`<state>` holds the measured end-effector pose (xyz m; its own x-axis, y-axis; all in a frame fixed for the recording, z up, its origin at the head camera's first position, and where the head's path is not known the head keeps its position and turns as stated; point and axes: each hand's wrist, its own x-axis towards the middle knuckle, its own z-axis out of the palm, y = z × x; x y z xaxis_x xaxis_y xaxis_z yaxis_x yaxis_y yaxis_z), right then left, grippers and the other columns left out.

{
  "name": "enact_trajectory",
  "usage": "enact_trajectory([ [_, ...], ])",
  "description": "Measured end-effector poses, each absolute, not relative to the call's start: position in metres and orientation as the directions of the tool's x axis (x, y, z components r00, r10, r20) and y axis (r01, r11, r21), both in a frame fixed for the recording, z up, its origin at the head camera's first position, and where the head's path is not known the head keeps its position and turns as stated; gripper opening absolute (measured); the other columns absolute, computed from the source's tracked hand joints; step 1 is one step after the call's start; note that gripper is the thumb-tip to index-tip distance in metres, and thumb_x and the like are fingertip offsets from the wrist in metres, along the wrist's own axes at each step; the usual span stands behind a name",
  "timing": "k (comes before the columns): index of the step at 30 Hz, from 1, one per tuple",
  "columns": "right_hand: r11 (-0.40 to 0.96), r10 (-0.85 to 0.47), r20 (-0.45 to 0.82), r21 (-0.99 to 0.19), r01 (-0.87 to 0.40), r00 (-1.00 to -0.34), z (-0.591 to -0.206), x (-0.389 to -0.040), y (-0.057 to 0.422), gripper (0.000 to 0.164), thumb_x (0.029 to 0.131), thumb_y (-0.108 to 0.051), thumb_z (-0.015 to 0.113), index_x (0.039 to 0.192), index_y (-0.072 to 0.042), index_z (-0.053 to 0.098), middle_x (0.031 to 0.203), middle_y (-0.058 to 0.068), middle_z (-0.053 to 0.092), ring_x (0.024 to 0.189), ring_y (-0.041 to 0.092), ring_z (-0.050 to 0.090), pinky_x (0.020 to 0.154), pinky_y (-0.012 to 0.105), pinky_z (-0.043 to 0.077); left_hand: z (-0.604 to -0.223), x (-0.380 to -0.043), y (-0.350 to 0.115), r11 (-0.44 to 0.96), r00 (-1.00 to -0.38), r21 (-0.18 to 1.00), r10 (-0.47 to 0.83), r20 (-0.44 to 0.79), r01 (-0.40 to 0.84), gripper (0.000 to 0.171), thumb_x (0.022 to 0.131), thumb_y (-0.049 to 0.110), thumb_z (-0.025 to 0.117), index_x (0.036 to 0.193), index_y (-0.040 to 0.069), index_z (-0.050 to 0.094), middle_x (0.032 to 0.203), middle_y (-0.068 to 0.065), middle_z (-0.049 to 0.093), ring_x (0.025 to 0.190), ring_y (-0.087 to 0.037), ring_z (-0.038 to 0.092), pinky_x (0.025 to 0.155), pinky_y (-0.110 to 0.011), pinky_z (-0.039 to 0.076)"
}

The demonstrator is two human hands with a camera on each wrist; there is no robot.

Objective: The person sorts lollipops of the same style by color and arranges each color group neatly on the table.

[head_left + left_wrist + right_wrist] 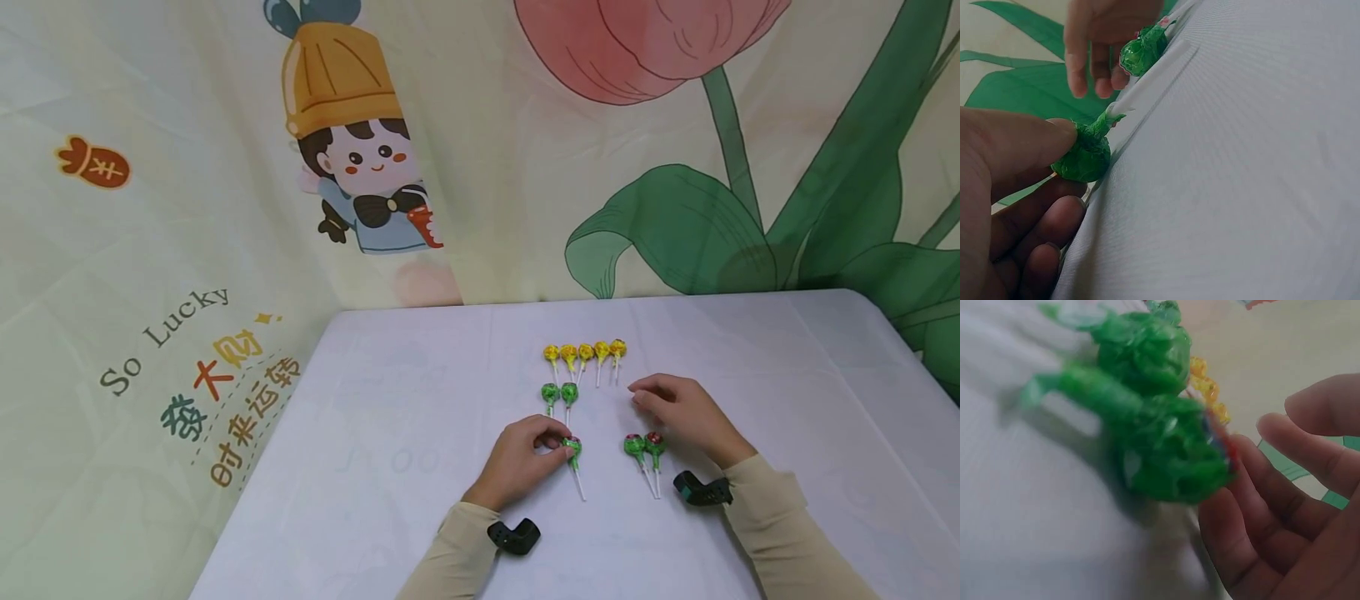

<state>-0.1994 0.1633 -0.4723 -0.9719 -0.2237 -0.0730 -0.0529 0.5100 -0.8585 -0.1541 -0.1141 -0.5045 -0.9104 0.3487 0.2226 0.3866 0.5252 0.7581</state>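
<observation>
My left hand [521, 458] pinches the head of a green-wrapped lollipop [573, 450] between thumb and fingers; its white stick points toward me. The left wrist view shows that wrapped head [1088, 156] under the thumb. My right hand [688, 410] hovers with loosely bent fingers and holds nothing. Just below it lie two green lollipops with reddish tops, a left one [634, 446] and a right one [655, 448]. They look large and blurred in the right wrist view, the nearer green head [1172, 453] beside the fingers.
A row of several yellow lollipops [585, 353] lies at the back of the white table [390, 400]. Two more green lollipops [569, 395] lie below that row, at its left end. A printed cloth [495, 183] hangs behind the table.
</observation>
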Motion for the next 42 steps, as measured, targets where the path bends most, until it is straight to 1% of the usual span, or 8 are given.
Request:
enact_trajectory([
  [4, 0.505, -0.228, -0.076, -0.862, -0.051, -0.971, -0.477, -0.194, 0.170, 0.026, 0.102, -0.021, 0.060, 0.120, -0.005, 0.068, 0.094, 0.007, 0.067, 0.082, 0.025, 0.059, 0.069, 0.035, 0.053, -0.504, -0.153, -0.115, 0.518, -0.907, 0.759, 0.352, 0.230, 0.394, 0.012, 0.090, 0.022, 0.077, 0.102, 0.022, 0.073, 0.095, 0.013, 0.067, 0.084, -0.002, 0.059, 0.076, -0.024, 0.050],
  [11, 0.539, -0.196, -0.078, -0.841, -0.041, -0.977, -0.480, -0.185, 0.179, 0.028, 0.102, -0.024, 0.060, 0.123, -0.007, 0.068, 0.097, 0.006, 0.067, 0.084, 0.023, 0.058, 0.066, 0.033, 0.052, -0.505, -0.154, -0.116, 0.505, -0.906, 0.768, 0.354, 0.232, 0.394, 0.013, 0.090, 0.021, 0.076, 0.103, 0.021, 0.073, 0.096, 0.013, 0.067, 0.084, -0.002, 0.060, 0.076, -0.025, 0.050],
  [18, 0.593, -0.197, -0.030, -0.800, -0.095, -0.980, -0.485, -0.174, 0.184, 0.027, 0.101, -0.027, 0.062, 0.120, -0.009, 0.070, 0.105, 0.004, 0.068, 0.089, 0.020, 0.058, 0.071, 0.028, 0.053, -0.505, -0.154, -0.118, 0.496, -0.906, 0.776, 0.359, 0.226, 0.390, 0.014, 0.090, 0.021, 0.076, 0.103, 0.021, 0.073, 0.097, 0.011, 0.067, 0.084, -0.002, 0.060, 0.077, -0.025, 0.050],
  [20, 0.606, -0.201, -0.024, -0.788, -0.105, -0.979, -0.485, -0.171, 0.185, 0.028, 0.101, -0.029, 0.063, 0.120, -0.010, 0.071, 0.109, 0.004, 0.068, 0.091, 0.020, 0.059, 0.073, 0.030, 0.053, -0.506, -0.153, -0.119, 0.496, -0.904, 0.773, 0.359, 0.231, 0.395, 0.013, 0.090, 0.021, 0.076, 0.103, 0.021, 0.073, 0.096, 0.011, 0.068, 0.084, -0.002, 0.060, 0.076, -0.025, 0.050],
  [23, 0.634, -0.206, -0.003, -0.762, -0.131, -0.979, -0.486, -0.167, 0.188, 0.028, 0.101, -0.032, 0.062, 0.120, -0.012, 0.071, 0.116, 0.005, 0.068, 0.101, 0.023, 0.060, 0.082, 0.038, 0.053, -0.506, -0.154, -0.118, 0.497, -0.897, 0.762, 0.366, 0.249, 0.414, 0.013, 0.090, 0.021, 0.076, 0.103, 0.021, 0.073, 0.096, 0.012, 0.067, 0.084, -0.001, 0.060, 0.077, -0.025, 0.051],
  [27, 0.659, -0.234, 0.019, -0.732, -0.173, -0.972, -0.486, -0.164, 0.189, 0.028, 0.101, -0.035, 0.062, 0.118, -0.016, 0.072, 0.118, 0.003, 0.068, 0.110, 0.025, 0.059, 0.090, 0.046, 0.049, -0.505, -0.152, -0.119, 0.496, -0.894, 0.761, 0.372, 0.249, 0.418, 0.014, 0.091, 0.022, 0.076, 0.104, 0.021, 0.073, 0.097, 0.012, 0.067, 0.084, 0.000, 0.060, 0.078, -0.024, 0.051],
  [32, 0.668, -0.243, 0.030, -0.719, -0.189, -0.970, -0.485, -0.161, 0.196, 0.026, 0.100, -0.036, 0.062, 0.114, -0.017, 0.073, 0.116, 0.001, 0.068, 0.110, 0.024, 0.060, 0.091, 0.046, 0.049, -0.506, -0.153, -0.115, 0.486, -0.889, 0.765, 0.385, 0.247, 0.423, 0.013, 0.091, 0.021, 0.075, 0.104, 0.021, 0.073, 0.096, 0.013, 0.066, 0.084, -0.001, 0.059, 0.078, -0.024, 0.051],
  [42, 0.662, -0.246, 0.072, -0.716, -0.222, -0.967, -0.497, -0.156, 0.192, 0.023, 0.101, -0.030, 0.062, 0.117, -0.017, 0.072, 0.116, -0.001, 0.067, 0.107, 0.022, 0.060, 0.089, 0.044, 0.050, -0.507, -0.151, -0.121, 0.471, -0.907, 0.795, 0.356, 0.227, 0.384, 0.013, 0.091, 0.021, 0.075, 0.103, 0.022, 0.073, 0.095, 0.013, 0.066, 0.084, -0.003, 0.061, 0.079, -0.026, 0.051],
])
